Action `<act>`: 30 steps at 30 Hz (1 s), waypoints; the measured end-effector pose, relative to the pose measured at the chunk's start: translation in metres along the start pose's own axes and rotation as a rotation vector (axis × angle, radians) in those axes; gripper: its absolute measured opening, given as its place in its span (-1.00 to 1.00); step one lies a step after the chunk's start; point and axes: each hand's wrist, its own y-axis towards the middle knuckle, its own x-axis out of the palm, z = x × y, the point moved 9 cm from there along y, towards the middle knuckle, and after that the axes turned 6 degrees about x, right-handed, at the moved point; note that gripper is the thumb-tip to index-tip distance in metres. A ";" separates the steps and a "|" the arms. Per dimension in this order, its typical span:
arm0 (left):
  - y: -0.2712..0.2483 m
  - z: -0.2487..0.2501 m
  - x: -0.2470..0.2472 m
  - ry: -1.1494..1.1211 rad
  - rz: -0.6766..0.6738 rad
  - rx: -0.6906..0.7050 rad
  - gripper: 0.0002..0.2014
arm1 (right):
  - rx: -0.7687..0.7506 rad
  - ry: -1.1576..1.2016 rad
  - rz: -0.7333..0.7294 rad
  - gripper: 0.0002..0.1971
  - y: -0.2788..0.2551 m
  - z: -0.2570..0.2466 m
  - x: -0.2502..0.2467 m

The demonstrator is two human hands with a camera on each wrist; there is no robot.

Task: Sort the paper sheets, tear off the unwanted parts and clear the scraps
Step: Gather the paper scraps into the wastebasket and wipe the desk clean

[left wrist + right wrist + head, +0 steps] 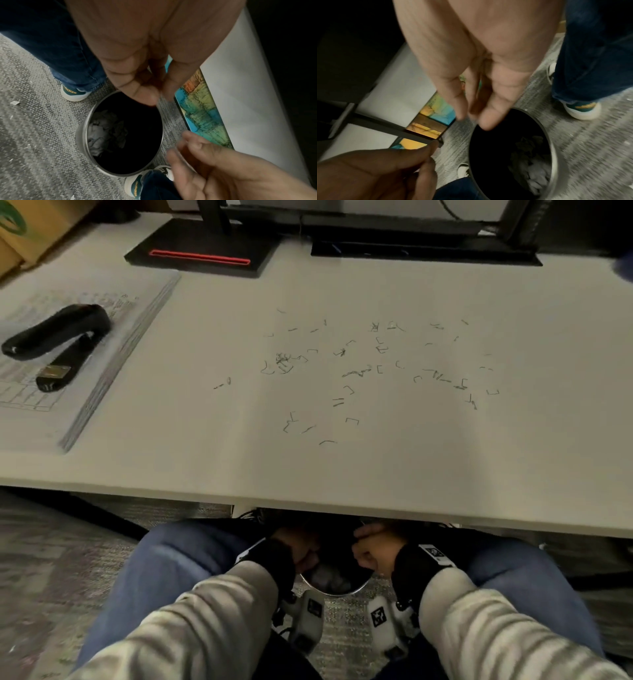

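A round metal bin stands on the carpet between my knees, under the desk's front edge. Crumpled paper scraps lie at its bottom. My left hand hangs over the bin's far rim, fingers pointing down and close together, with nothing visible in them. My right hand hangs over the bin too, fingers straight down and empty. In the head view both hands sit partly hidden under the desk. A thick paper stack lies on the desk at the left.
A black stapler rests on the stack. Several loose bent staples are scattered over the white desk. Monitor stands line the back. A colourful panel leans by the bin, and paper bits dot the carpet.
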 end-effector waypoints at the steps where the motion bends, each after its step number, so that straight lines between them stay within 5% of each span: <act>1: -0.013 0.007 0.003 -0.058 -0.012 -0.004 -0.96 | 0.007 -0.075 -0.089 -0.71 -0.010 -0.004 0.010; 4: -0.039 0.027 0.015 -0.128 -0.092 0.054 -0.95 | -0.122 -0.337 -0.253 -0.73 -0.057 -0.038 0.033; 7: -0.090 0.066 0.030 -0.106 -0.216 0.193 -0.90 | -0.418 -0.625 -0.201 -0.62 -0.121 -0.074 0.040; 10: -0.145 0.095 0.032 0.200 -0.293 0.369 -0.81 | -0.517 -0.851 -0.176 -0.72 -0.196 -0.080 0.037; 13: -0.221 0.122 0.029 0.586 -0.385 0.524 -0.81 | -0.608 -0.988 -0.100 -0.77 -0.210 -0.053 0.012; 15: -0.274 0.147 0.015 0.750 -0.381 0.617 -0.86 | -0.167 -1.055 0.069 -0.65 -0.212 -0.039 -0.034; 17: -0.309 0.172 0.000 0.715 -0.446 0.656 -0.87 | -0.505 -1.107 -0.263 -0.74 -0.251 -0.046 -0.019; 19: -0.314 0.204 -0.032 0.698 -0.335 0.745 -0.90 | -0.597 -0.940 -0.297 -0.89 -0.307 -0.093 -0.027; 21: -0.301 0.242 -0.078 0.862 0.016 0.911 -0.91 | -0.633 -0.841 -0.288 -0.83 -0.344 -0.127 -0.056; 23: -0.287 0.263 -0.110 1.162 0.339 0.931 -0.80 | -0.672 -0.800 -0.160 -0.82 -0.342 -0.157 -0.093; 24: -0.274 0.265 -0.119 1.305 0.416 0.875 -0.59 | -0.677 -0.815 -0.038 -0.84 -0.334 -0.176 -0.113; 27: -0.247 0.256 -0.121 1.449 0.325 0.600 -0.10 | -0.642 -0.927 0.317 -0.78 -0.306 -0.223 -0.177; 30: -0.244 0.247 -0.094 1.455 0.169 0.510 -0.06 | -0.508 -1.182 0.575 -0.53 -0.284 -0.255 -0.210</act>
